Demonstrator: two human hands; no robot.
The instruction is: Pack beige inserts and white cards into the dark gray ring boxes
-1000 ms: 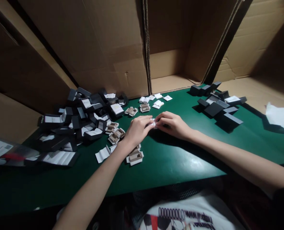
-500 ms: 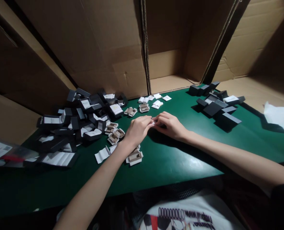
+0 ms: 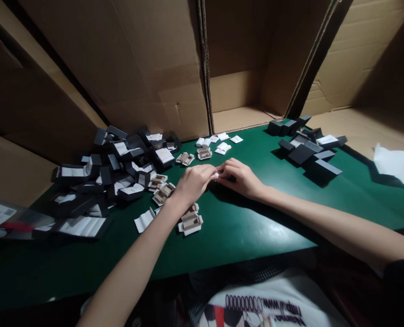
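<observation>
Fingertip to fingertip, my left hand (image 3: pixel 195 180) and my right hand (image 3: pixel 240 177) meet above the green table (image 3: pixel 256 227). Both are closed in a pinch on a small white piece (image 3: pixel 216 175), mostly hidden by the fingers, so its kind does not show. Under and beside my left forearm lie small unfolded cardboard inserts (image 3: pixel 191 221), grey inside and white outside. More such inserts (image 3: pixel 204 153) rest just beyond my hands. Several folded white pieces (image 3: pixel 223 148) are spread behind them.
A heap of open black boxes (image 3: pixel 130 152) with white linings covers the left side. A smaller group of black boxes (image 3: pixel 302 154) stands at the back right. Large cardboard walls (image 3: pixel 154 68) close off the back. White sheet material (image 3: pixel 396 167) lies far right.
My hands stay almost in place, the left wrist shifting slightly. A little more of the white piece shows between the fingertips. The rest shifts only a little with the view.
</observation>
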